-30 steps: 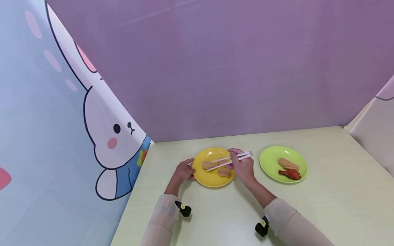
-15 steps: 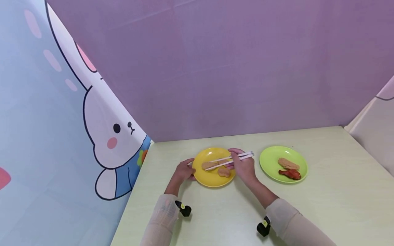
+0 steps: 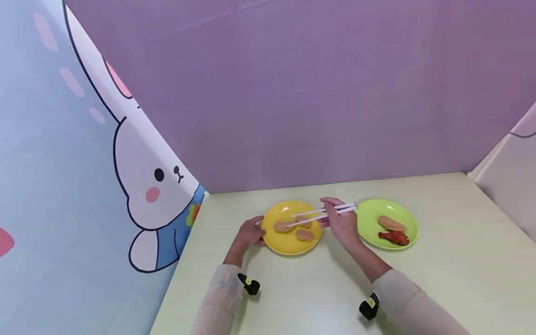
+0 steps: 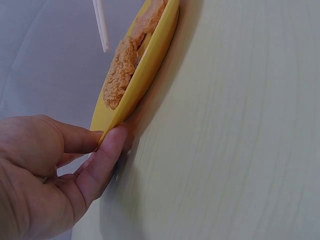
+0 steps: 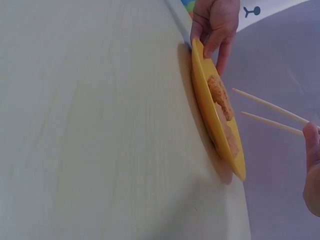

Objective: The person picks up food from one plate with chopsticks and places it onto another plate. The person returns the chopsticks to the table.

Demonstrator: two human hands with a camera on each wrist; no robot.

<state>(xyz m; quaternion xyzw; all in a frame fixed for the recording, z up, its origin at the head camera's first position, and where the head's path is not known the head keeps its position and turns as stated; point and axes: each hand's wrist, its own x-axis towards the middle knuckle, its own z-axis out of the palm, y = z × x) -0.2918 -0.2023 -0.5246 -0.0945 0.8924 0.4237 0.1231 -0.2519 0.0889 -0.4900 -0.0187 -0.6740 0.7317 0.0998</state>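
A yellow plate (image 3: 289, 245) stands on the table with several pieces of fried chicken (image 3: 284, 227) on it. My left hand (image 3: 250, 231) pinches its left rim between thumb and fingers, as the left wrist view shows on the hand (image 4: 55, 170). White chopsticks (image 3: 322, 216) are held in my right hand (image 3: 342, 224), at the plate's right side. In the right wrist view the chopsticks (image 5: 272, 107) hover above the food with their tips apart and nothing between them. Only the thumb side of the right hand (image 5: 313, 175) shows there.
Right of my right hand stands a green plate (image 3: 368, 232) bearing a piece of fried chicken (image 3: 391, 223) and a reddish-brown drumstick (image 3: 394, 237). A purple backdrop (image 3: 293, 93) rises behind the table (image 3: 293, 298), and a rabbit-print panel (image 3: 138, 186) borders the left.
My right hand has moved right with the chopsticks, whose tips have drawn back from the left end of the left chicken piece. The left hand and both plates have stayed put.
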